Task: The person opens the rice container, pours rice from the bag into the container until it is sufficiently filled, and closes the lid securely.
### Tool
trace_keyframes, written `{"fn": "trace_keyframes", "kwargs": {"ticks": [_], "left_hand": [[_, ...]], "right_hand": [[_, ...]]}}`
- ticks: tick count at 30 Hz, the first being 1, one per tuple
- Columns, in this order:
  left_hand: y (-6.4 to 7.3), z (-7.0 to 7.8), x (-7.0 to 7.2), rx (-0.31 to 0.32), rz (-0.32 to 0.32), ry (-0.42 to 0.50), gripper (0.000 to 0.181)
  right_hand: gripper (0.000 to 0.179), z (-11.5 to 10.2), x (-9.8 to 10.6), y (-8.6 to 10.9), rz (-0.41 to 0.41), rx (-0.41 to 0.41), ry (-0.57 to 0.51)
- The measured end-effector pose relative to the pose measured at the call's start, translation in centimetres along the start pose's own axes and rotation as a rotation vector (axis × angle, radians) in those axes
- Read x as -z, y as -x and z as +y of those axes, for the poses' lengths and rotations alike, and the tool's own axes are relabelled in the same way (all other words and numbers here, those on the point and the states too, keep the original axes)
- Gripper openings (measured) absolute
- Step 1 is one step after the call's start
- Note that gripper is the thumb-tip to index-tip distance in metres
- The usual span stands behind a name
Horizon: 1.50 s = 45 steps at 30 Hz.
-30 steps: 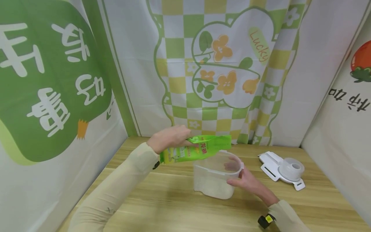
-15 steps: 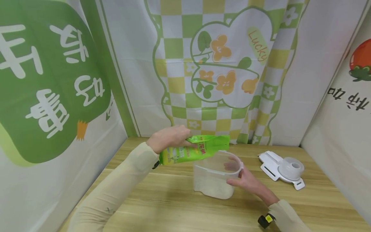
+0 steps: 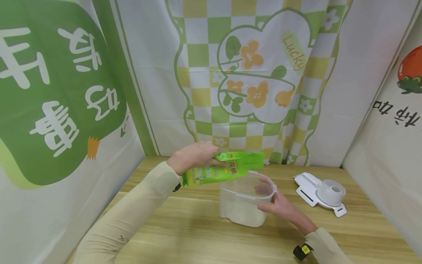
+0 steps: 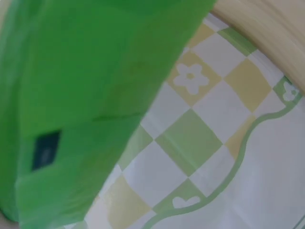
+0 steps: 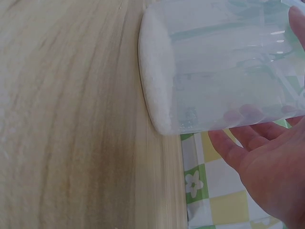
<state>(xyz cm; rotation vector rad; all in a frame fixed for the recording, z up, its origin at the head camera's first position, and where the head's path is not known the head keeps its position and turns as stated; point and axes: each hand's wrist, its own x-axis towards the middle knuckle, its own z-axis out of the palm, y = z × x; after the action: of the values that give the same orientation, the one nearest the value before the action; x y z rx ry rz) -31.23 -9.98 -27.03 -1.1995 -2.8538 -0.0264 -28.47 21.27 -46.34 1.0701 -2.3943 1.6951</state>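
My left hand grips a green plastic rice bag by its upper side. The bag lies nearly level, with its narrow end over the mouth of a clear plastic container. In the left wrist view the green bag fills the left side, and the fingers on it are hidden. The container stands upright on the table. My right hand holds it at the right side, thumb in front and fingers behind. In the right wrist view, a layer of white rice covers the container's bottom.
On the table, right of the container, lies a white lid with a translucent round cup on it. A checkered curtain hangs behind, and printed cloth walls stand on both sides.
The bag's narrow end has dipped slightly left, then come back and risen a little, with my left hand. The container and my right hand have stayed in place.
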Motion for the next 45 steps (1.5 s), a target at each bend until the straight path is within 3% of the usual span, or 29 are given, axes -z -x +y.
{"fn": "trace_keyframes", "kwargs": {"ticks": [8,21,35,45], "left_hand": [[-0.26,0.37,0.33,-0.053,0.032,-0.071,0.039],[-0.29,0.63,0.39,-0.105,0.061,-0.272,0.041],[-0.33,0.93,0.54,-0.123,0.096,-0.299,0.041],[-0.28,1.00,0.66,-0.115,0.075,-0.322,0.041]], "right_hand": [[0.085,-0.22,-0.07,0.05,0.002,-0.003,0.000],[0.084,-0.24,0.09,0.10,-0.009,0.016,0.008],[0.086,-0.44,-0.06,0.08,-0.010,-0.005,-0.004],[0.085,-0.53,-0.02,0.08,-0.010,0.000,-0.003]]}}
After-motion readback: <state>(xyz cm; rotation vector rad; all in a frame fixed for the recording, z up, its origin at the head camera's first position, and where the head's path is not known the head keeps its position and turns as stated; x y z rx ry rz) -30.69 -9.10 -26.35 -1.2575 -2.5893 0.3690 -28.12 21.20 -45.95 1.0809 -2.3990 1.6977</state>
